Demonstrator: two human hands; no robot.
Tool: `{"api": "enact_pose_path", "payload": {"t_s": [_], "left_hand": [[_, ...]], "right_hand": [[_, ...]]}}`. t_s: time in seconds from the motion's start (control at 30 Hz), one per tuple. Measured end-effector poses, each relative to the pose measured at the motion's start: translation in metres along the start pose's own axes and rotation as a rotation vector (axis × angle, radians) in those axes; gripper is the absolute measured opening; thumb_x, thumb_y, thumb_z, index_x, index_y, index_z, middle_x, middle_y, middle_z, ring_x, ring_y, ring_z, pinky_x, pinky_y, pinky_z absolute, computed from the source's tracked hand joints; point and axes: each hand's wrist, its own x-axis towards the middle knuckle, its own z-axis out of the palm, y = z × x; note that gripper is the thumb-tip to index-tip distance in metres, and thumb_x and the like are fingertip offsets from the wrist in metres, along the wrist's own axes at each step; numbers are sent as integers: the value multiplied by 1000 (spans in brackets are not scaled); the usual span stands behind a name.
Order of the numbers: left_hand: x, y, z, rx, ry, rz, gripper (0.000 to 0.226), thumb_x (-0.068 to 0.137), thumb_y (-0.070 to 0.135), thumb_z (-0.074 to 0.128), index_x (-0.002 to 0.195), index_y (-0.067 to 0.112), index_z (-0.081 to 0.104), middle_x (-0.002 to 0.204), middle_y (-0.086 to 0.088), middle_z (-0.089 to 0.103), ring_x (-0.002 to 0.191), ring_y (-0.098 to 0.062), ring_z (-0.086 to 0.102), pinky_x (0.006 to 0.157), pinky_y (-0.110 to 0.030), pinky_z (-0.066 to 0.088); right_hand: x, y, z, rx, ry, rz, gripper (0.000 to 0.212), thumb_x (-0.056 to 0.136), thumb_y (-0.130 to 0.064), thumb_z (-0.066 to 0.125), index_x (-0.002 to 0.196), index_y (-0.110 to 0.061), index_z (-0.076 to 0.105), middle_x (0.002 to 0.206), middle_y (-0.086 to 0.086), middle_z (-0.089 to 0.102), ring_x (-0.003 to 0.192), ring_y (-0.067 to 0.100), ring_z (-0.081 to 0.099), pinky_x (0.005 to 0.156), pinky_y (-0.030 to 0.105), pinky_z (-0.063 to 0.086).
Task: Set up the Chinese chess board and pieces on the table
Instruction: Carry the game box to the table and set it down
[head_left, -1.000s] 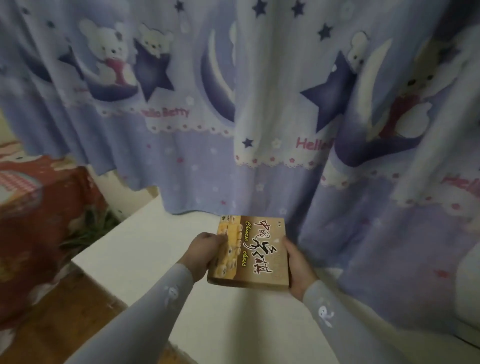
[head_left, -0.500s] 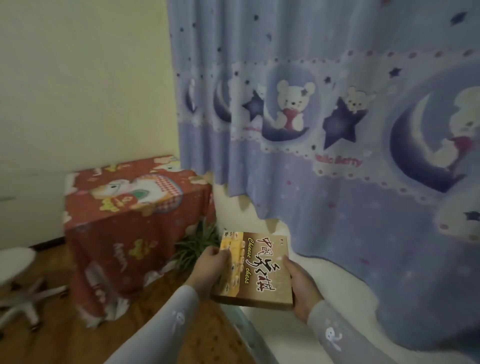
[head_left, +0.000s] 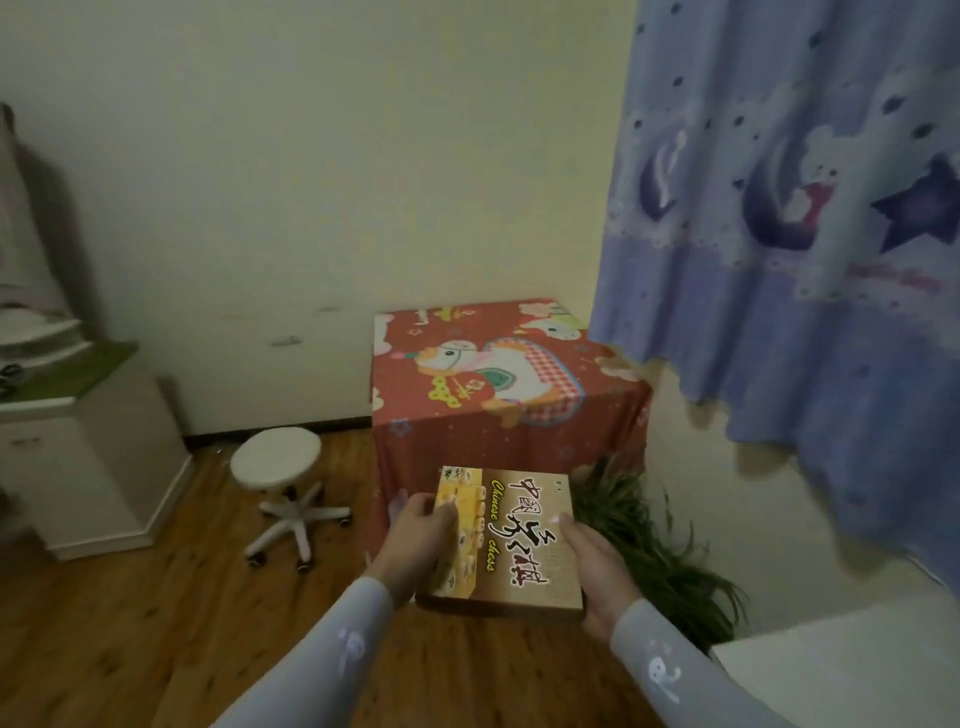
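Observation:
A brown Chinese chess box (head_left: 511, 545) with yellow lettering and a picture of pieces on its lid is held level in front of me, above the wooden floor. My left hand (head_left: 421, 535) grips its left edge, thumb on the lid. My right hand (head_left: 597, 571) clasps its right edge. The box is closed, so board and pieces are hidden. Ahead of the box stands a low table covered by a red cartoon cloth (head_left: 498, 374).
A white surface's corner (head_left: 831, 670) shows at the lower right. A green plant (head_left: 644, 551) sits between it and the red table. A white wheeled stool (head_left: 280, 483) stands to the left, a white cabinet (head_left: 78, 457) further left. Blue curtain (head_left: 805, 260) hangs on the right.
My view has swung left, from the curtain and white surface to the red-covered table and stool. Both hands keep the box, which has left the white surface and now hangs over the floor.

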Motion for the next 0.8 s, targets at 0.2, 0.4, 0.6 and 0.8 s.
{"api": "enact_pose_path", "payload": {"t_s": [0.2, 0.4, 0.6, 0.8], "left_hand": [[103, 7, -73, -81, 130, -71, 26, 98, 38, 46, 121, 27, 42, 103, 0, 64, 92, -21, 68, 86, -43, 56], [199, 29, -145, -126, 272, -111, 37, 100, 37, 45, 133, 21, 43, 107, -1, 64, 91, -19, 68, 76, -36, 58], [297, 34, -230, -178, 362, -173, 41, 100, 39, 44, 137, 22, 40, 109, -4, 63, 90, -22, 68, 74, -34, 58], [419, 35, -319, -170, 323, -157, 36, 99, 39, 46, 131, 25, 43, 104, -3, 64, 91, -22, 69, 82, -39, 58]], "right_hand": [[133, -8, 99, -138, -150, -20, 39, 98, -29, 52, 134, -16, 49, 101, 11, 74, 87, 29, 73, 70, 40, 58], [245, -35, 197, -145, -294, 4, 45, 97, -25, 53, 140, -24, 40, 103, 10, 72, 86, 28, 72, 76, 46, 58], [341, -41, 306, -168, -380, 36, 37, 98, -19, 51, 135, -22, 45, 108, 10, 70, 82, 24, 72, 69, 38, 57], [443, -36, 409, -125, -349, 60, 44, 98, -19, 51, 140, -25, 39, 109, 10, 69, 86, 26, 71, 68, 39, 56]]}}
